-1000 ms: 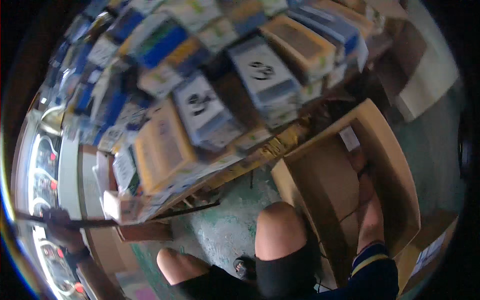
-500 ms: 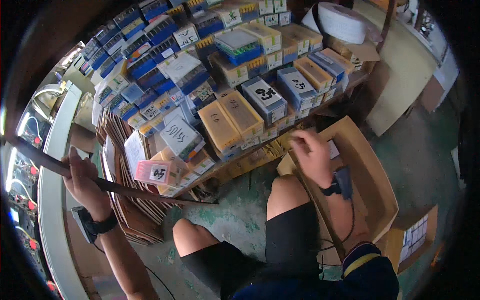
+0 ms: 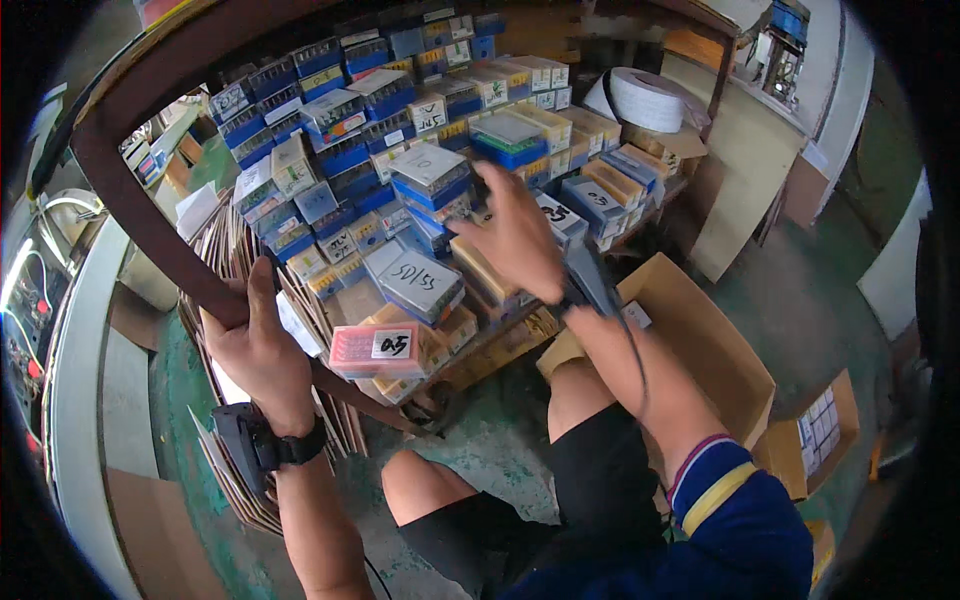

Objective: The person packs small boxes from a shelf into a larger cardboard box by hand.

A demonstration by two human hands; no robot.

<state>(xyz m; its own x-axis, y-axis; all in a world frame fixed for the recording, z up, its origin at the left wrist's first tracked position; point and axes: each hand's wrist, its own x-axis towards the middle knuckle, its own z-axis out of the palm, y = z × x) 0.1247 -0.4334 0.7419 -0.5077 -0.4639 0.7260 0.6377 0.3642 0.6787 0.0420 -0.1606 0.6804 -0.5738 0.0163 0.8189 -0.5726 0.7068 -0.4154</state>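
My left hand (image 3: pixel 265 360) is closed round the brown metal post (image 3: pixel 160 215) of the rack, one digit pointing up along it. My right hand (image 3: pixel 515 240) is over the stacked plastic boxes, its fingers apart and somewhat blurred; I see nothing held in it. Just left of its fingertips sits a blue box with a pale lid (image 3: pixel 428 165). Below the hand lies a yellow box (image 3: pixel 478 262), partly hidden by it. Nearer me are a clear-lidded box with handwriting (image 3: pixel 422 283) and a pink box with a white label (image 3: pixel 365 348).
More blue and yellow boxes (image 3: pixel 330 110) fill the rack's shelf. A white roll (image 3: pixel 645 100) sits at its far right. An open cardboard carton (image 3: pixel 700 350) stands beside my right knee, with a smaller carton (image 3: pixel 780 455) beyond. Flat cardboard sheets (image 3: pixel 235 470) lean at the left.
My right hand has swung from above the large carton up and left over the boxes. The view has shifted, showing more of the rack's frame. My left hand stays on the post.
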